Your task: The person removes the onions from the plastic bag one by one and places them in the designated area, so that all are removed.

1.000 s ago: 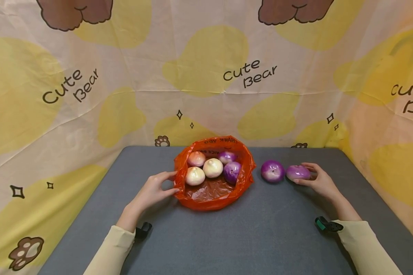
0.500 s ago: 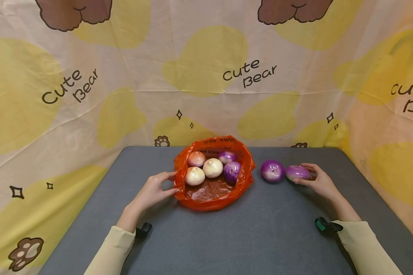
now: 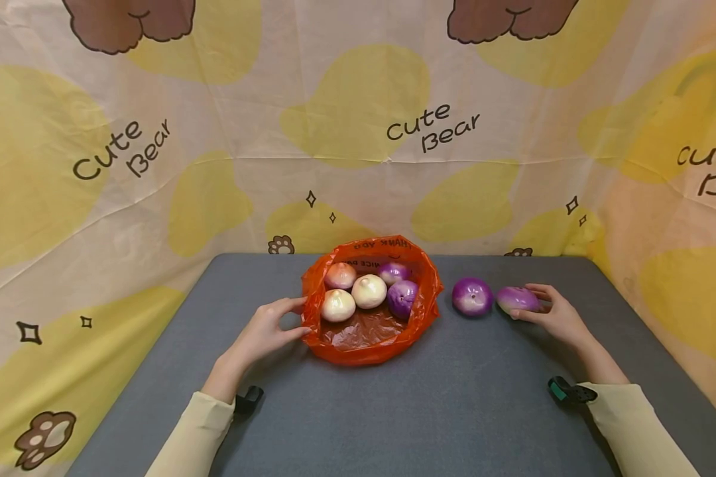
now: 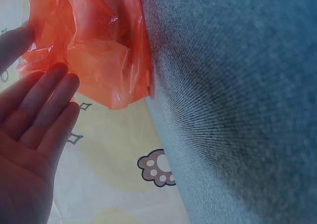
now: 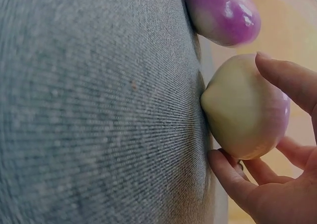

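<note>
A red plastic bag (image 3: 364, 354) stands with its mouth open on the table, holding white, orange-tinted and purple onions. My left hand (image 3: 268, 326) is at the bag's left side, thumb and fingertips touching the plastic. In the left wrist view, the fingers of my left hand (image 4: 37, 120) look fairly straight beside the crinkled bag (image 4: 106, 50). To the right, my right hand (image 3: 555, 318) holds a glossy purple onion (image 3: 517, 299) between thumb and fingers. Seen from the right wrist, this onion (image 5: 245, 107) has a pale, pointed end that meets the table. Another purple onion (image 3: 473, 297) lies just left of it.
The grey table (image 3: 394, 417) has its back edge close to a hanging cloth (image 3: 346, 119) printed with yellow patches and "Cute Bear". Inside the bag, a white onion (image 3: 368, 291) lies near the middle and a purple onion (image 3: 402, 298) at the right.
The onion at my right hand shifts slightly left, then back right, together with the hand. My left hand and the bag stay where they were.
</note>
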`<state>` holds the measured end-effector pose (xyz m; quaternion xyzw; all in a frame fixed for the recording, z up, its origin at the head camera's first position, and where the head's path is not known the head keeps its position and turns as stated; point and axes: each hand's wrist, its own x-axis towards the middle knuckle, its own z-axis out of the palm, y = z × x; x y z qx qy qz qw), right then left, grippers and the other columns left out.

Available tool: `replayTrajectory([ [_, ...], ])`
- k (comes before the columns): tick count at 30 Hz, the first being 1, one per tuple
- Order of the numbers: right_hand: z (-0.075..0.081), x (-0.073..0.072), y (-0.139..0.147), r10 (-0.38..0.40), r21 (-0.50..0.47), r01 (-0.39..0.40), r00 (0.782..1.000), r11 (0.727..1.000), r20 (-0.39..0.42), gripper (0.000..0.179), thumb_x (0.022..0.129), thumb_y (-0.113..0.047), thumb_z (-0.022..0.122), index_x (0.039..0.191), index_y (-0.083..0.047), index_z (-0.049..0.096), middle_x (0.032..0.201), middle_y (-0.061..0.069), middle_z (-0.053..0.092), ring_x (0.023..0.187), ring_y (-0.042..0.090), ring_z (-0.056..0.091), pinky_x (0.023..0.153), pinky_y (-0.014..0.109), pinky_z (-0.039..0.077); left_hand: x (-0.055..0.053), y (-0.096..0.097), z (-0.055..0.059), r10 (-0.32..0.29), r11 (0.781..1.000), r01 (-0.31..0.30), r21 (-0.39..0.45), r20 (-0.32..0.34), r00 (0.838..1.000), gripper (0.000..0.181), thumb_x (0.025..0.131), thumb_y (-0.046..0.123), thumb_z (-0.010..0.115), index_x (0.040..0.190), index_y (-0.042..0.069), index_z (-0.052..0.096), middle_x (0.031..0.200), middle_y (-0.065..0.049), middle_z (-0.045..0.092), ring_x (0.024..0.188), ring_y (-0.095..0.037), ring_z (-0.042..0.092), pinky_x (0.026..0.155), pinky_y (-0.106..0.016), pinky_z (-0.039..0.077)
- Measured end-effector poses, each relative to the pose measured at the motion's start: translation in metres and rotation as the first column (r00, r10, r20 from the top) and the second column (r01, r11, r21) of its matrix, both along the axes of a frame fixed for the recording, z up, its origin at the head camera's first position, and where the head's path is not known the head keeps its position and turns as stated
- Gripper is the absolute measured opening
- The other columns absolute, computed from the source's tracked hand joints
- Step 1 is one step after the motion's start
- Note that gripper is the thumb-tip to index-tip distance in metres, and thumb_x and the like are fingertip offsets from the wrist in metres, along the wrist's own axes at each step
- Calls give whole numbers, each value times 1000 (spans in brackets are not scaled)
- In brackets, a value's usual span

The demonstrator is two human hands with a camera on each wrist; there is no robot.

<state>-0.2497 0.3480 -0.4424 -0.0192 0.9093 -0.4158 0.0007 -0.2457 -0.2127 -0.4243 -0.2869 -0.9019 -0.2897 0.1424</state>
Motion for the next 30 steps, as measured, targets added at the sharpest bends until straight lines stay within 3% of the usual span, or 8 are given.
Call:
replayTrajectory([
  [10,2,1,1,-5,9,5,1000,1000,1,82,86,-40,68,145,1,27,141,35,33,123,54,41,98,63,37,-1,-1,0,5,1000,-5,-4,32,999,55,77,26,79,126,9,61,106,-3,68,96,-19,65,87,-41,53],
  [30,0,1,-3,0,15,0,1000,1000,0,80,87,-40,67,145,0,28,140,34,34,120,52,44,96,61,40,0,-1,1,16,1000,-16,-13,34,999,56,77,26,80,127,9,60,107,-5,69,96,-21,65,88,-43,52],
])
